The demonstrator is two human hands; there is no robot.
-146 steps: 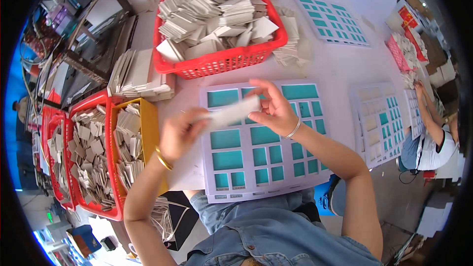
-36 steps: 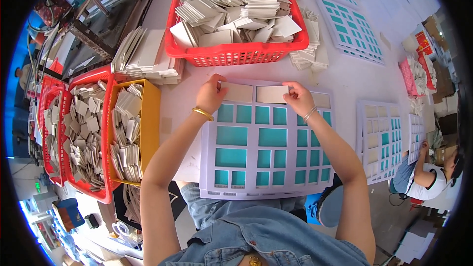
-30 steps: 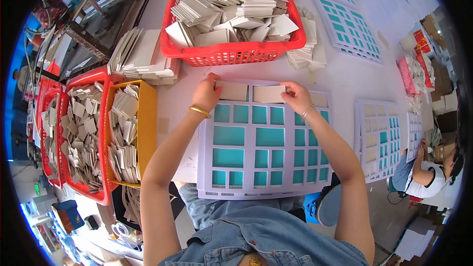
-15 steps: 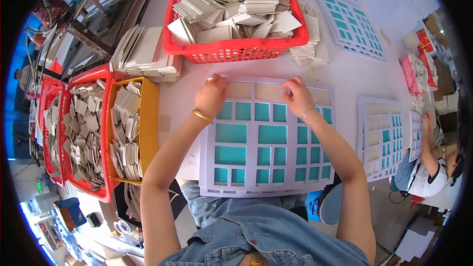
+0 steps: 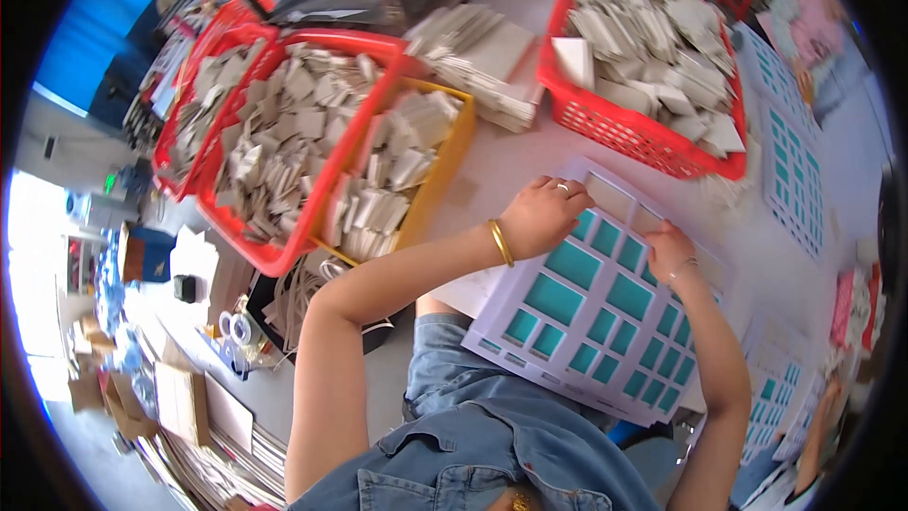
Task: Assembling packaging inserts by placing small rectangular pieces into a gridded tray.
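A white grid panel (image 5: 593, 293) with many rectangular openings lies at a slant in front of me, over a stacked layer at its near edge. Teal pieces (image 5: 554, 299) fill most openings; along the far row they look beige. My left hand (image 5: 544, 216), with a ring and a gold bangle, rests at the panel's far left part, fingers curled down. My right hand (image 5: 670, 252) is over the far row towards the right, its fingers bent and close together. Whatever either hand's fingertips hold, if anything, is hidden.
A red basket (image 5: 619, 135) heaped with pale board pieces stands beyond the panel. Stacked boards (image 5: 482, 57) lie left of it. At left are a yellow bin (image 5: 433, 203) and another red basket (image 5: 312, 230), both full. More teal grid panels (image 5: 794, 180) and other people are at right.
The whole view has swung left, so the panel now appears tilted and further right. Both hands stay at the panel's far row, fingers still bent.
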